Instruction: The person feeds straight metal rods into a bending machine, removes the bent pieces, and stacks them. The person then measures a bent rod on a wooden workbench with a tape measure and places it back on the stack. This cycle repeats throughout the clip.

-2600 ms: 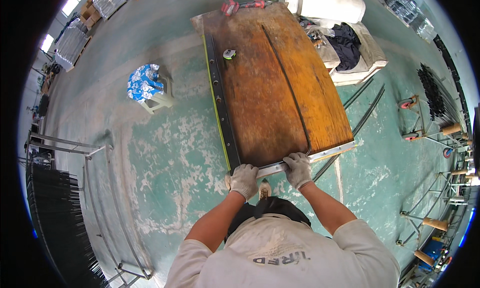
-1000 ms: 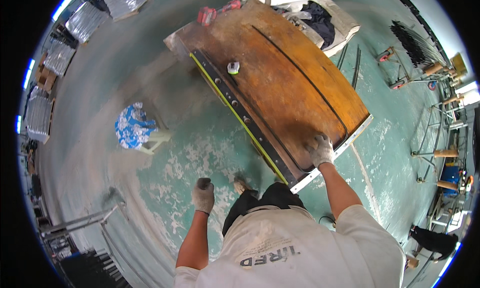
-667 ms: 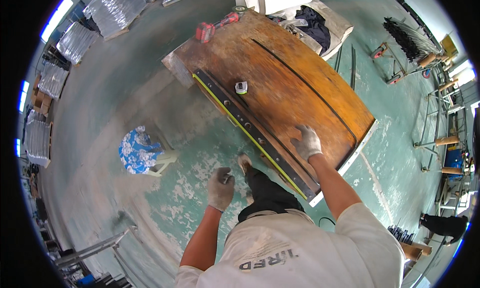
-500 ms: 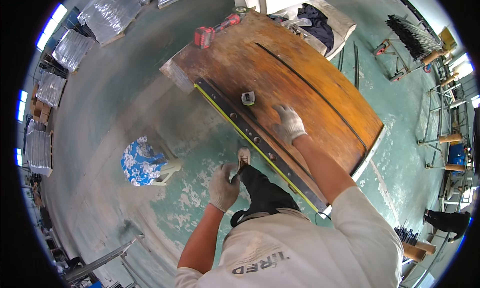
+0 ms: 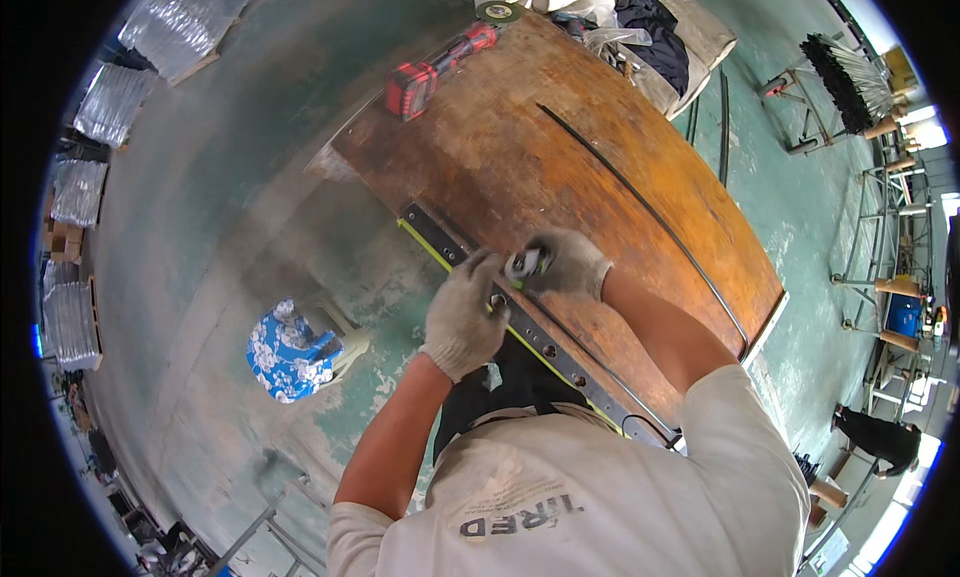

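My right hand (image 5: 570,265), in a pale knit glove, is closed around a small tape measure (image 5: 527,264) above the table's near edge. Beside it, my gloved left hand (image 5: 466,315) has its fingers drawn together close to the tape measure; what they hold, if anything, is hidden. Under both hands runs a dark metal bar (image 5: 540,337) with round holes and a yellow-green edge, lying along the near side of the worn wooden table (image 5: 480,137). A thin dark strip (image 5: 590,352) lies alongside the bar.
A long thin black strip (image 5: 640,199) crosses the tabletop. A red cordless grinder (image 5: 430,74) rests at the far left corner. Dark cloth (image 5: 655,37) sits beyond the table. A stool with a blue floral cover (image 5: 290,352) stands at left; a person in dark clothes (image 5: 880,437) is at far right.
My right hand has picked the tape measure up off the table and brought it to the bar. My left hand has risen from beside my leg to meet it. The view has shifted slightly.
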Available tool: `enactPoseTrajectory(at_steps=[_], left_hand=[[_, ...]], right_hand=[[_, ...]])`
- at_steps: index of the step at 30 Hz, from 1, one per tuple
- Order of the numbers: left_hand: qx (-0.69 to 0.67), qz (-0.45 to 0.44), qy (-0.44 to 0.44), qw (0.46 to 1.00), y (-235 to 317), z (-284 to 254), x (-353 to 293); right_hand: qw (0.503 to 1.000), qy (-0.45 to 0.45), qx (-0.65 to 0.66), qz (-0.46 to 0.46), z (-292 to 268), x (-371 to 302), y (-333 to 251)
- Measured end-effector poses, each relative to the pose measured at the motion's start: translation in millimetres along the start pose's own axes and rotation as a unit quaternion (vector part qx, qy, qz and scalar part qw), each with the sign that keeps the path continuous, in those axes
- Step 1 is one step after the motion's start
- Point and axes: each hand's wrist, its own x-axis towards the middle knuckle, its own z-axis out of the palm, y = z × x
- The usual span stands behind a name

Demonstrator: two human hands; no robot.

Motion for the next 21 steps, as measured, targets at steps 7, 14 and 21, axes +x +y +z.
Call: enactPoseTrajectory(at_steps=[7, 14, 21], left_hand=[[-0.038, -0.031, -0.093, 0.995, -5.5, 8.4, 50.9], [-0.024, -0.093, -0.075, 0.993, -32.8, 12.4, 57.3], [-0.083, -0.271, -0.095, 0.954, -108.7, -18.9, 12.9]], right_hand=[[0.917, -0.112, 0.381, 0.042, 18.3, 3.4, -9.3], [0.905, -0.026, 0.394, 0.158, 20.0, 15.3, -26.9], [0.878, 0.196, 0.429, 0.085, -99.0, 75.5, 33.6]])
